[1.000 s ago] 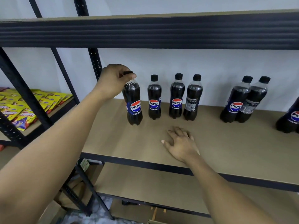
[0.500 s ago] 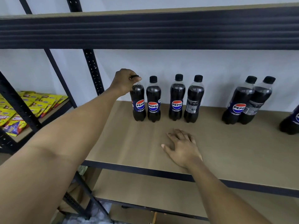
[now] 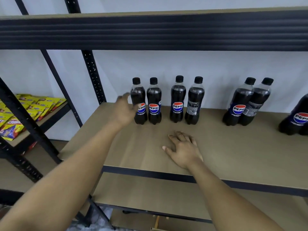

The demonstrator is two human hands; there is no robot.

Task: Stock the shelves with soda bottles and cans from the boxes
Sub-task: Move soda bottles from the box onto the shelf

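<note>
Your left hand point(image 3: 124, 110) is hovering at the left side of the leftmost bottle point(image 3: 139, 102), fingers loose and gripping nothing. Motion blur is hiding whether a fingertip is touching the label. Your right hand point(image 3: 183, 151) is lying palm down on the shelf board point(image 3: 241, 147), fingers spread flat and holding nothing, nearer the front edge than the bottles.

The leftmost bottle is standing upright at the back of the board, black cap on, Pepsi label facing you. A second bottle point(image 3: 154, 104) is standing just beside it. After a small gap, a third bottle point(image 3: 178, 100) and a fourth bottle point(image 3: 194, 102) are standing close together, the fourth showing its printed back.

Well apart to the right, a pair of bottles point(image 3: 238, 104) is standing pressed together, and one more bottle point(image 3: 298, 117) is showing partly at the frame's right edge. Above, the dark upper shelf beam point(image 3: 150, 30) is spanning the view. On the neighbouring rack to the left, yellow snack packets point(image 3: 33, 107) are lying in piles.
</note>
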